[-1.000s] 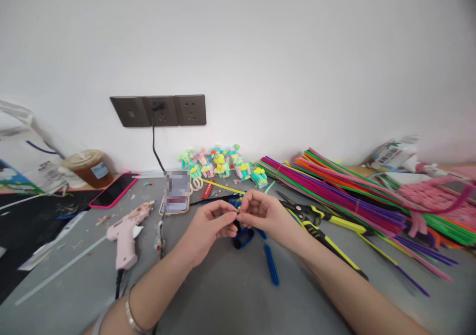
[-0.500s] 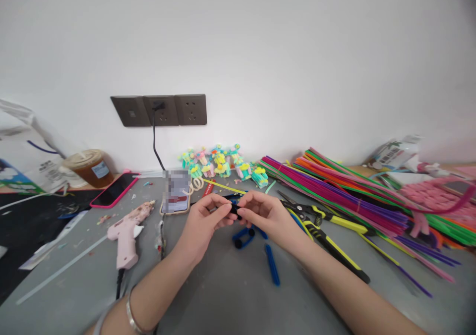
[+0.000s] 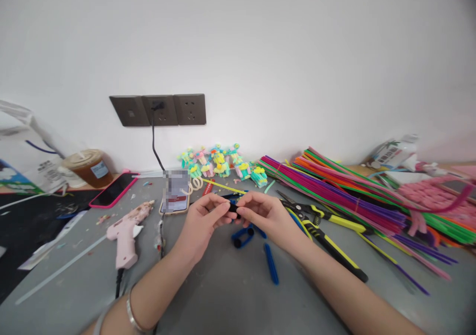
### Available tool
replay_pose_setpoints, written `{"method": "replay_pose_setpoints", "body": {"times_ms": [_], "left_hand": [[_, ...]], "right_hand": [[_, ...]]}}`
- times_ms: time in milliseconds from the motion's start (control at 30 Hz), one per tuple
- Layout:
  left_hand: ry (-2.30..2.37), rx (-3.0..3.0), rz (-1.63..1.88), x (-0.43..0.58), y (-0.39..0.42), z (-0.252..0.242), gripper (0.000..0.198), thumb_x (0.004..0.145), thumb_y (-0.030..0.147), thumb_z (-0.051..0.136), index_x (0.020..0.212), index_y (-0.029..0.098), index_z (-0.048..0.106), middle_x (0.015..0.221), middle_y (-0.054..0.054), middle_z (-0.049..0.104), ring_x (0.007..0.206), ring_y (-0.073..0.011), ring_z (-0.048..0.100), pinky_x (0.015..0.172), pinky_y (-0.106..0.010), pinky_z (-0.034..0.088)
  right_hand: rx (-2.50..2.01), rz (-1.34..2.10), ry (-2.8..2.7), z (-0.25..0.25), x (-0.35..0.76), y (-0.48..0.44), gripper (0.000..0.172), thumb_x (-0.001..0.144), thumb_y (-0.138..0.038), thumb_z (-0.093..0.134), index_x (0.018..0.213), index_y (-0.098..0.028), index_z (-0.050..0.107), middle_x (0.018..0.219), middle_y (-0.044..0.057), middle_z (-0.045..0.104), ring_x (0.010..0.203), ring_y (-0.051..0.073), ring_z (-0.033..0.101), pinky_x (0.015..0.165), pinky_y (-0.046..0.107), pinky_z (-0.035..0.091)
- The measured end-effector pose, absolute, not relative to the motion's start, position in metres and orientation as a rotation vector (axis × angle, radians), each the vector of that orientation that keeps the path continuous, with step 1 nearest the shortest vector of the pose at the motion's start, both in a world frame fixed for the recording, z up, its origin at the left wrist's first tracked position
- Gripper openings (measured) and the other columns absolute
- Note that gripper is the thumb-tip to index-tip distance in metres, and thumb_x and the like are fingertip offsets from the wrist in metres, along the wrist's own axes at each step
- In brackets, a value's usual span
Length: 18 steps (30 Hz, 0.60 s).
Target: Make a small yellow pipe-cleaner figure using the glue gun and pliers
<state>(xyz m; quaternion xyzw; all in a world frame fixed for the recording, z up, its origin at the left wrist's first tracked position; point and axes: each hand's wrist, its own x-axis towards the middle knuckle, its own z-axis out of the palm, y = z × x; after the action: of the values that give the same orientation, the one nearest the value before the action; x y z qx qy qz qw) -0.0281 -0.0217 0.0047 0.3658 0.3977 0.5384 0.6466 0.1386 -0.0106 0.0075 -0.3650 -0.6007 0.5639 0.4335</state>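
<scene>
Between my two hands is a small black fuzzy piece [image 3: 233, 208], likely pipe cleaner, mostly covered by the fingers. My left hand [image 3: 208, 218] pinches its left end, and my right hand [image 3: 262, 213] pinches the right end. Just below the hands lies a blue pipe-cleaner loop [image 3: 242, 237] with black round ends. A folded blue pipe-cleaner strip [image 3: 271, 264] rests nearer to me. More blue pieces behind the fingers are partly hidden. Right of my right hand, black and yellow pliers [image 3: 316, 221] lie with their handles spread.
A pink glue gun [image 3: 126, 238] and a pink-cased phone [image 3: 113, 190] lie at left, near a drink cup [image 3: 89, 169]. Another phone [image 3: 175, 194] stands behind my left hand. Small pastel figures [image 3: 221, 166] line the wall. Bundled pipe cleaners [image 3: 334, 191] spread across the right.
Both hands keep their pinch on the black piece, which shows slightly more between the fingertips. The whole view has shifted a little; the things on the table lie as before.
</scene>
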Motion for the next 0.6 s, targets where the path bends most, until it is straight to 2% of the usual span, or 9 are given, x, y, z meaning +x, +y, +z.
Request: {"method": "replay_pose_setpoints", "body": {"times_ms": [133,333,600], "left_hand": [[0.889,0.813,1.259,-0.0292,-0.0204,0.0028,0.027,0.060,0.033,0.088,0.072,0.016,0.070,0.063,0.003,0.068,0.061,-0.0082,0.068,0.059,-0.014,0.055],[0.906,0.842,1.214,-0.0298,-0.0197,-0.0014,0.026,0.063,0.034,0.087,0.074,0.017,0.070,0.066,0.002,0.067,0.065,-0.0096,0.067,0.057,-0.016,0.054],[0.991,1.052,1.180,-0.0334,-0.0160,-0.0043,0.027,0.068,0.039,0.082,0.077,0.015,0.072,0.061,0.001,0.067,0.057,-0.0099,0.063,0.051,-0.017,0.051]], "right_hand": [[-0.894,1.480,-1.439,0.0047,0.1369,-0.0102,0.037,0.074,-0.048,0.076,0.088,-0.018,0.059,0.072,0.000,0.067,0.060,0.013,0.066,0.055,0.024,0.053],[-0.958,1.470,-1.429,0.0048,0.1391,-0.0083,0.037,0.070,-0.048,0.078,0.077,-0.017,0.060,0.062,-0.002,0.063,0.055,0.012,0.063,0.055,0.025,0.053],[-1.010,1.409,-1.463,0.0049,0.1429,-0.0044,0.034,0.069,-0.046,0.077,0.071,-0.017,0.060,0.059,-0.003,0.060,0.052,0.011,0.060,0.054,0.024,0.053]]}}
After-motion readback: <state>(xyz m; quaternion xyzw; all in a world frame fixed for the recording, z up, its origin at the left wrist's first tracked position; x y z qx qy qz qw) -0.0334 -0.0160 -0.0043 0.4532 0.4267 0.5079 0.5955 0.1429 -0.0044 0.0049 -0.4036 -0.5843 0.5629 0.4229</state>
